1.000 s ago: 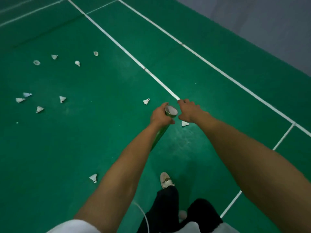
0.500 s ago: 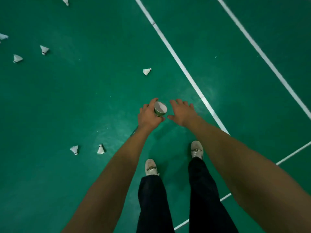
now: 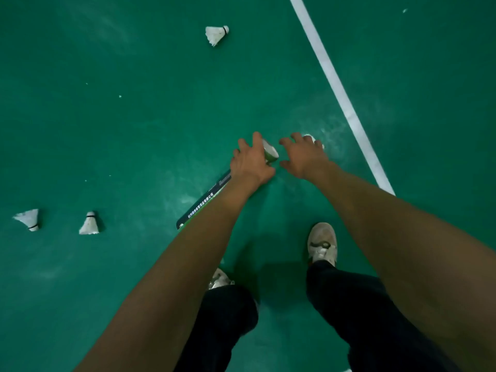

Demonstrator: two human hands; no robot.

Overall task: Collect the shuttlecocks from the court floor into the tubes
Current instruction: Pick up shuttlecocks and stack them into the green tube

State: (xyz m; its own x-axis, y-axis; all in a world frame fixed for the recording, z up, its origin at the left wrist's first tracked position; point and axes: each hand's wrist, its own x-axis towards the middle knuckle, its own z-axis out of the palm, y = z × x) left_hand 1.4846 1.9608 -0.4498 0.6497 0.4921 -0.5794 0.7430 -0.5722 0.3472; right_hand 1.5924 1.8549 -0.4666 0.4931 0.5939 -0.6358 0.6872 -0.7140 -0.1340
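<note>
The court floor (image 3: 120,135) is carrying the scattered shuttlecocks. The tube (image 3: 204,204), judged a light, stiff cylinder, is slanting low over the floor, and the left hand (image 3: 251,163) is gripping it just below its open mouth. The right hand (image 3: 304,157) is reaching, fingers spread and holding nothing, over the nearest shuttlecock (image 3: 308,136), which is lying just beside that mouth, mostly hidden; contact cannot be confirmed. It is judged featherlight and crushable, so pinching at the cork, not the skirt, is advised. The far shuttlecock (image 3: 217,34) is lying well ahead of both hands
</note>
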